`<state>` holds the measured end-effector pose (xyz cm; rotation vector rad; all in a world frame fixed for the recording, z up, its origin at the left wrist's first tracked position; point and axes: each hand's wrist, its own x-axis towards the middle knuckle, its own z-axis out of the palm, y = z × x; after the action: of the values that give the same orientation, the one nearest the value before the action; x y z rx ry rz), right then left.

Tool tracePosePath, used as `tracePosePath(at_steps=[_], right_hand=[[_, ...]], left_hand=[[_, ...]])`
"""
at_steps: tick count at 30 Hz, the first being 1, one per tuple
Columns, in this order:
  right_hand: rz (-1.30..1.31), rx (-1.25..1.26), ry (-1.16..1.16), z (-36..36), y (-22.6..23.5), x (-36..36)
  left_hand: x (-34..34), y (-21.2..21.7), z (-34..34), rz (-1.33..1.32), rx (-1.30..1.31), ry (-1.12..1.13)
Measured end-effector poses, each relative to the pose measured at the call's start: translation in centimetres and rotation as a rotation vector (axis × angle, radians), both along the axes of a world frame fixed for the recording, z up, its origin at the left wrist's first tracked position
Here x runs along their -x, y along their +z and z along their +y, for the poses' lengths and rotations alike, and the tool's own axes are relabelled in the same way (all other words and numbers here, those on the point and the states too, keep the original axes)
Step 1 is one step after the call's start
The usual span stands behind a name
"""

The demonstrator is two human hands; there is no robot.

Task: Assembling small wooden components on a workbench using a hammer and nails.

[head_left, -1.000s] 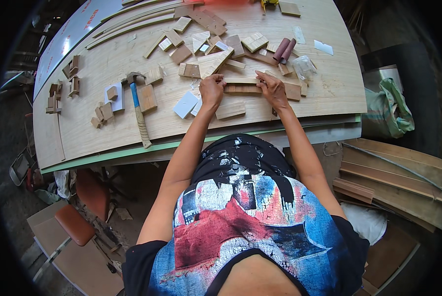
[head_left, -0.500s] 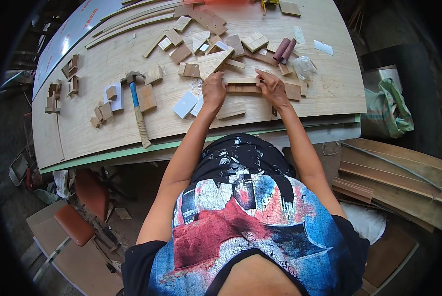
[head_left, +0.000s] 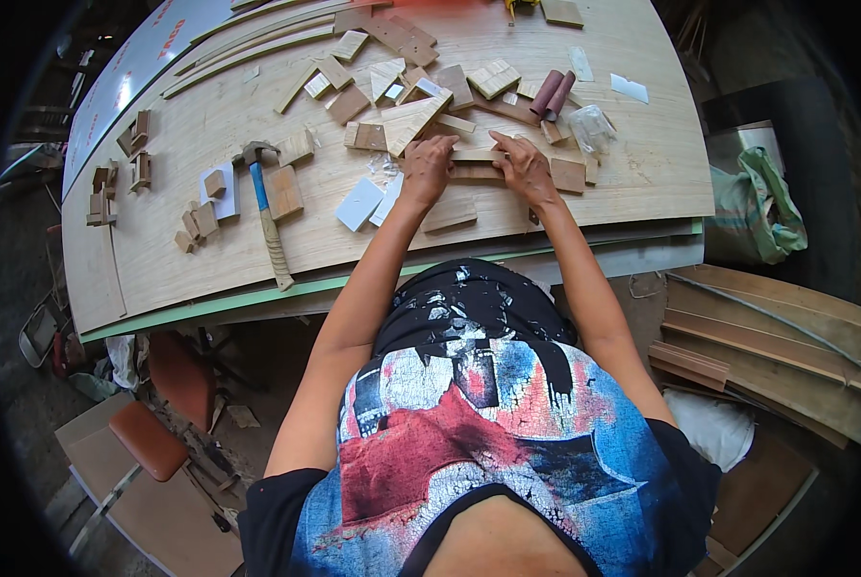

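Observation:
Both of my hands rest on a flat stack of narrow wooden strips (head_left: 476, 163) lying on the plywood worktop (head_left: 633, 163). My left hand (head_left: 429, 165) presses the strips' left end, fingers curled over it. My right hand (head_left: 525, 165) lies on their right end, fingers spread flat. A loose wooden slat (head_left: 449, 213) sits just below my left hand. A triangular wood piece (head_left: 409, 119) lies just beyond my left hand.
A hammer (head_left: 265, 207) with a blue neck lies left of my hands beside a wood block (head_left: 283, 191). White cards (head_left: 359, 203), several scattered wood offcuts, two brown rolls (head_left: 552, 92) and a crumpled plastic bag (head_left: 591, 125) cover the worktop. Planks (head_left: 777, 337) lean at right; a chair (head_left: 147, 438) stands below left.
My hands have barely shifted on the wooden strips; nothing else has moved.

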<state>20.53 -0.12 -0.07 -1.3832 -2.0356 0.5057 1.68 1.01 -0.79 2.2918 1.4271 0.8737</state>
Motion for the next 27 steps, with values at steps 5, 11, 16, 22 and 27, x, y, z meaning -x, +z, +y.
tracePosePath(at_steps=[5,11,16,22,27], right_hand=[[-0.036,-0.101,0.040,0.3,-0.6,-0.1],[-0.038,-0.121,0.061,0.4,-0.4,-0.1],[-0.074,-0.104,0.057,0.2,-0.3,-0.2],[-0.110,-0.119,0.001,-1.2,0.7,0.4],[-0.084,-0.072,0.073,-1.4,1.2,0.4]], left_hand=[[-0.3,0.3,0.0,0.046,0.021,0.023],[-0.4,0.7,-0.2,0.057,0.042,0.048],[-0.4,0.7,-0.3,0.063,0.038,0.047],[-0.2,0.5,-0.5,0.089,0.115,0.030],[0.2,0.6,-0.3,0.127,0.103,0.001]])
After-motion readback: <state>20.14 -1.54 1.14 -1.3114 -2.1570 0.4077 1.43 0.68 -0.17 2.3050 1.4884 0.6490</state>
